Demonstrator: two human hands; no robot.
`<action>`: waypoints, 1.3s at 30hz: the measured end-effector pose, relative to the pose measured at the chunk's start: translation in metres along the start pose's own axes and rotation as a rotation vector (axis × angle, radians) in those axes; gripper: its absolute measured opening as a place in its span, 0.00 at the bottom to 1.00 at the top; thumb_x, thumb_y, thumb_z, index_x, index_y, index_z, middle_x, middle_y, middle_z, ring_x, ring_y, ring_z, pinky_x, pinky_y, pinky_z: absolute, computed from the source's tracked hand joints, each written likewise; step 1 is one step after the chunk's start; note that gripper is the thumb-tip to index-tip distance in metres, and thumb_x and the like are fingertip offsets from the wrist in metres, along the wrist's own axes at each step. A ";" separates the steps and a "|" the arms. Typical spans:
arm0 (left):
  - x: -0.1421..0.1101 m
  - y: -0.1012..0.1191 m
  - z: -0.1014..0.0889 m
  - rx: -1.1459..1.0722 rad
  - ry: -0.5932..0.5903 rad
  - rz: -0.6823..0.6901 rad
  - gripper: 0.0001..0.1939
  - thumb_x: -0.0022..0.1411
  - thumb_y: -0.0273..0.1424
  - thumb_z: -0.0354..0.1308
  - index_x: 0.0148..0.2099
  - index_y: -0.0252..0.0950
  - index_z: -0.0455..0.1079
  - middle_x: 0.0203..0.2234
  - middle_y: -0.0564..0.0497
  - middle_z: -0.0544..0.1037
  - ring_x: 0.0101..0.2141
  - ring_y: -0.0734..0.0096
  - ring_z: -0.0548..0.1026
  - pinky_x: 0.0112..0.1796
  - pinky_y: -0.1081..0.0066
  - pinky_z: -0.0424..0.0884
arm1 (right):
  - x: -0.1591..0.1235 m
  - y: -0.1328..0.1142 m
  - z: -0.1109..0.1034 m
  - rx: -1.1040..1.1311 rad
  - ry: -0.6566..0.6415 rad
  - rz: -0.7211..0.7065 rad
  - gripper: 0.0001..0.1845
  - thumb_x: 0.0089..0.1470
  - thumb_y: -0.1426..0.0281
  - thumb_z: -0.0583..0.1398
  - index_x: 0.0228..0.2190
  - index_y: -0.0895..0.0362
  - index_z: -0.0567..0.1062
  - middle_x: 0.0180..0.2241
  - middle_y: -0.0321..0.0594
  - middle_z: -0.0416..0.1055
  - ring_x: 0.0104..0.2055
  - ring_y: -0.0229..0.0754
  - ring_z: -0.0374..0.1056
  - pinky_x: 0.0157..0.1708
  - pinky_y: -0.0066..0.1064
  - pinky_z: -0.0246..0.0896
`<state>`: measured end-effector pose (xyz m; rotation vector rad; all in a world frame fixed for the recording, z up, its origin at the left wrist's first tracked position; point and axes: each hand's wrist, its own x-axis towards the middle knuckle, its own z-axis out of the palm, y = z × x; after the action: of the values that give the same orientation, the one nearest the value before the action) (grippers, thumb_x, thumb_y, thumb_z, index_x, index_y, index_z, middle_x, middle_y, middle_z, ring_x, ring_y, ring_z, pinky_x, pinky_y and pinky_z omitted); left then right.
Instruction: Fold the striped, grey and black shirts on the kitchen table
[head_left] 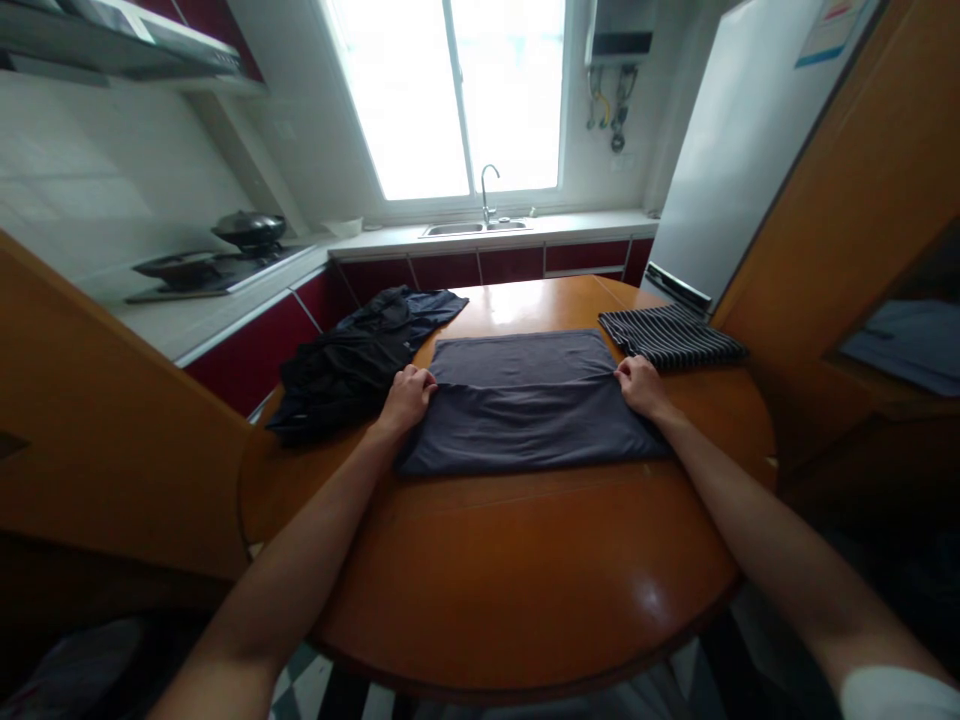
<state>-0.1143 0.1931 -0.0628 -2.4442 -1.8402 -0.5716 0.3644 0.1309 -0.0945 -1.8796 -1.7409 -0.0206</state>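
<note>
A dark grey-blue garment (525, 430) lies folded into a wide shape on the wooden table, with a folded edge running across it from hand to hand. My left hand (410, 396) pinches that edge at its left end. At the right end my right hand (640, 384) grips the same edge between thumb and fingers. The fabric between them shows shallow wrinkles. Which kind of garment it is, the folds do not show.
Dark clothes (352, 360) are heaped at the table's left. A folded black-and-white striped cloth (671, 335) lies at the right. The round wooden table (540, 570) fills the middle. Beyond stand a counter with a sink (472, 228), a stove with a pan (251, 228) and a fridge (720, 150).
</note>
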 end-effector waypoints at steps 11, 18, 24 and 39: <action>-0.020 0.053 -0.002 -0.071 -0.011 0.246 0.23 0.72 0.33 0.47 0.66 0.35 0.63 0.63 0.41 0.67 0.63 0.57 0.64 0.63 0.58 0.60 | -0.025 -0.056 -0.012 -0.042 0.007 -0.100 0.25 0.65 0.64 0.50 0.58 0.61 0.71 0.57 0.55 0.69 0.59 0.58 0.61 0.60 0.48 0.56; -0.058 0.116 0.021 -0.023 -0.306 0.493 0.33 0.75 0.49 0.38 0.75 0.42 0.44 0.73 0.47 0.46 0.72 0.54 0.42 0.67 0.45 0.42 | -0.062 -0.115 0.021 -0.023 -0.349 -0.441 0.35 0.67 0.54 0.47 0.69 0.57 0.55 0.72 0.47 0.47 0.73 0.51 0.42 0.69 0.51 0.38; -0.046 0.077 0.014 -0.001 -0.363 0.273 0.33 0.74 0.52 0.38 0.75 0.49 0.44 0.73 0.50 0.44 0.71 0.48 0.42 0.66 0.43 0.44 | -0.049 -0.085 0.020 -0.124 -0.396 -0.187 0.40 0.66 0.47 0.44 0.70 0.57 0.53 0.72 0.50 0.44 0.74 0.52 0.39 0.69 0.55 0.34; -0.065 0.100 -0.003 -0.018 -0.209 0.405 0.30 0.77 0.44 0.36 0.74 0.38 0.51 0.71 0.45 0.53 0.71 0.58 0.47 0.68 0.50 0.44 | -0.050 -0.070 0.007 -0.163 -0.095 -0.173 0.33 0.68 0.59 0.42 0.67 0.63 0.59 0.70 0.54 0.51 0.73 0.54 0.43 0.69 0.56 0.38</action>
<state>-0.0367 0.1019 -0.0605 -2.8672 -1.3283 -0.3176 0.2899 0.0872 -0.0926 -1.8630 -2.0165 -0.1454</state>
